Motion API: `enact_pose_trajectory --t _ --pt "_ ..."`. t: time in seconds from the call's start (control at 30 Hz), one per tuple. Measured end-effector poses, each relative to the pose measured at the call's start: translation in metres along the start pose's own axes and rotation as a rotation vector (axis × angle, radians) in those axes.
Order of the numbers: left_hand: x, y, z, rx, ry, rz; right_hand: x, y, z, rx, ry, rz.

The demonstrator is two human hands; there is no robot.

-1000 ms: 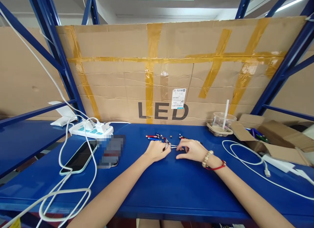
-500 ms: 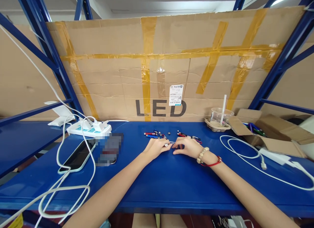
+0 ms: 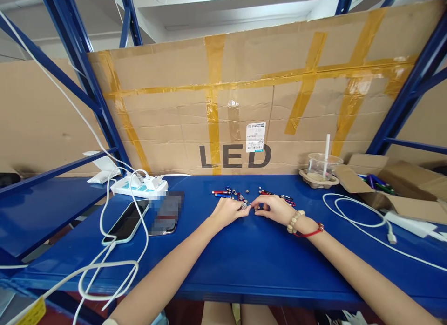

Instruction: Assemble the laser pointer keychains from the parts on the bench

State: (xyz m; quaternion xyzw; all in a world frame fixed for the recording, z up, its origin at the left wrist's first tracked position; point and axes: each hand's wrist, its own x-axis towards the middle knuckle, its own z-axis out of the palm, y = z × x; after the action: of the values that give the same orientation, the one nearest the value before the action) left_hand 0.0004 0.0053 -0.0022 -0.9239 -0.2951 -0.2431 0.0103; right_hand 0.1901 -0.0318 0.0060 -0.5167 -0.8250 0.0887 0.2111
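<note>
My left hand [image 3: 228,211] and my right hand [image 3: 274,208] rest close together on the blue shelf top [image 3: 244,255]. Both pinch a small object [image 3: 248,205] between their fingertips; it is too small to name. Just behind the hands lie several small red and blue pen-like parts [image 3: 226,192] and more of them at the right [image 3: 279,197]. A bead bracelet [image 3: 295,220] and a red cord sit on my right wrist.
A phone [image 3: 127,221] on a white cable lies at the left, next to a power strip [image 3: 139,186]. A plastic cup with a straw [image 3: 319,169] and an open cardboard box [image 3: 391,190] stand at the right. White cable [image 3: 363,222] loops there. Taped cardboard marked LED forms the back wall.
The camera view has shifted a little. Both hands stay together at the same spot, fingers still working on the small object.
</note>
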Motion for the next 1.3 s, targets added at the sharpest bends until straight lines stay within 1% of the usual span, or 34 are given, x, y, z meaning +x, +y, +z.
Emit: enact_pose_trajectory --t 0.23,0.43,0.53,0.6,0.67,0.77,0.83,0.9,1.03,1.1,1.2,1.27,1.3 --pt "-0.002 0.002 0.002 -0.016 0.013 0.023 0.001 0.004 -0.001 0.081 -0.046 0.069" --pt "-0.001 0.005 0.003 0.016 0.003 0.01 0.0 0.007 -0.002 0.027 -0.017 0.093" --pt "0.0 0.005 0.002 0.008 -0.012 0.031 -0.001 0.005 -0.003 -0.027 0.002 0.101" --pt "0.0 0.005 0.002 0.003 -0.018 0.05 -0.001 0.003 -0.003 -0.035 0.038 0.09" --pt "0.001 0.005 0.002 0.004 -0.018 0.07 -0.001 0.001 -0.003 0.027 0.106 0.073" --pt "0.001 0.006 0.004 0.008 -0.021 0.091 -0.001 -0.007 -0.005 0.235 0.195 0.053" --pt "0.001 0.007 0.004 0.01 -0.034 0.078 -0.002 -0.013 -0.006 0.379 0.197 0.027" --pt "0.001 0.008 0.003 0.009 -0.072 0.051 -0.003 -0.019 -0.006 0.477 0.161 -0.017" --pt "0.001 0.01 -0.002 0.012 -0.169 0.026 -0.004 -0.025 -0.003 0.536 0.126 -0.083" --pt "0.002 0.01 -0.003 0.023 -0.185 0.024 -0.004 -0.025 -0.002 0.544 0.124 -0.086" --pt "0.002 0.01 -0.001 0.037 -0.18 0.038 -0.004 -0.025 -0.001 0.569 0.096 -0.079" --pt "0.001 0.009 0.001 0.028 -0.143 0.049 -0.003 -0.024 0.0 0.58 0.097 -0.053" --pt "0.001 0.009 0.002 0.02 -0.117 0.055 -0.003 -0.024 -0.001 0.569 0.123 -0.028"
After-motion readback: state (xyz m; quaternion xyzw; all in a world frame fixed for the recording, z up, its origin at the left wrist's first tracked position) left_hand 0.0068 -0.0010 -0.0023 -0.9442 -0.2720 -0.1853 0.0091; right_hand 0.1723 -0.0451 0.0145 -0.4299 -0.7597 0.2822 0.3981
